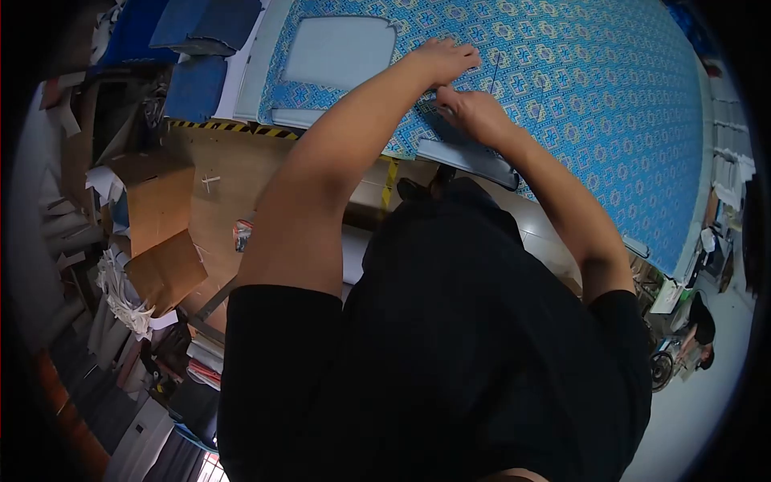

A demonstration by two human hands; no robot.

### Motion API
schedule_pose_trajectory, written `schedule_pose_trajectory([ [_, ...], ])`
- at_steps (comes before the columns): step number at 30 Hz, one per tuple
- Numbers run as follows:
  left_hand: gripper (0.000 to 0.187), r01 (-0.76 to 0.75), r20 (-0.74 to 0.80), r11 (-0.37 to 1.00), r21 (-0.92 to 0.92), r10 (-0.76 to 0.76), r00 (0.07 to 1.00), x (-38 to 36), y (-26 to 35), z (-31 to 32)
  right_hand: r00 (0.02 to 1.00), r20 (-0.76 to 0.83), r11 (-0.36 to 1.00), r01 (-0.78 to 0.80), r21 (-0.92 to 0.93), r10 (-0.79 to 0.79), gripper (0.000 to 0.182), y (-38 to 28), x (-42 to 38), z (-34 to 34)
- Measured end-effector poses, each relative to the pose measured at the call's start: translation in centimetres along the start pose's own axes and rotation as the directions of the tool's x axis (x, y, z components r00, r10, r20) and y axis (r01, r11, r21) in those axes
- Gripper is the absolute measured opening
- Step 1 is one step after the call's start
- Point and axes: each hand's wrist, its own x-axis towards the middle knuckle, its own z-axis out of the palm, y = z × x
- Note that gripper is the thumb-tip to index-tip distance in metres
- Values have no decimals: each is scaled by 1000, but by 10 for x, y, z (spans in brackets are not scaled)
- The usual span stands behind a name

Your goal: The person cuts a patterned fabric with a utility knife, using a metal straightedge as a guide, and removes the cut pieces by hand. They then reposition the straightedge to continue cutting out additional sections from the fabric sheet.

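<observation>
Blue fabric point(626, 153) with a yellow and white pattern covers the worktable ahead of me. My left hand point(451, 61) is over the fabric, its fingers bent and held together. Just below it, my right hand point(475, 114) has its fingers curled in a pinch. What lies in the fingers of either hand is too hidden to make out. To the left of my hands lies a pale grey-blue panel point(337, 50). A grey padded strip point(466, 159) rests along the near table edge below my right hand. A thin dark line point(495, 74) crosses the fabric beside my fingers.
An open cardboard box point(161, 205) stands on the floor at left. Blue padded pieces point(201, 28) are stacked beside the table's upper left. Yellow-black tape point(233, 125) marks the table edge. Shelves of white rolls point(729, 153) and another person point(700, 329) are at right.
</observation>
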Motion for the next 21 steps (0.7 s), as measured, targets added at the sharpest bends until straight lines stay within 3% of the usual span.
schedule_pose_trajectory([
  [1, 93, -2, 10, 1000, -9, 2, 1000, -2, 0, 1, 1000, -22, 1000, 7, 29, -6, 21, -1, 1, 0],
  [3, 70, 8, -47, 995, -96, -12, 999, -4, 0, 2, 999, -39, 998, 14, 61, -12, 21, 1, 1, -2],
  [10, 75, -84, -115, 988, -132, 69, 991, -6, -4, 4, 999, -23, 974, -35, 225, 42, 22, 6, -6, 1],
  [12, 77, -102, -109, 993, -56, 95, 989, 0, -3, 2, 994, -51, 965, -81, 249, 97, 25, -2, -10, -1],
  [15, 78, -213, -80, 977, 8, 213, 974, 1, -2, -18, 934, 15, 904, -349, 247, 356, 36, -27, -18, 4],
  [17, 79, -329, -75, 944, 31, 331, 941, 10, 0, -24, 883, -53, 858, -436, 270, 466, 35, -40, -23, 23],
  [21, 87, -341, 31, 940, 32, 340, 940, 26, 3, -36, 689, -202, 701, -593, 397, 696, 30, -88, -14, 36],
])
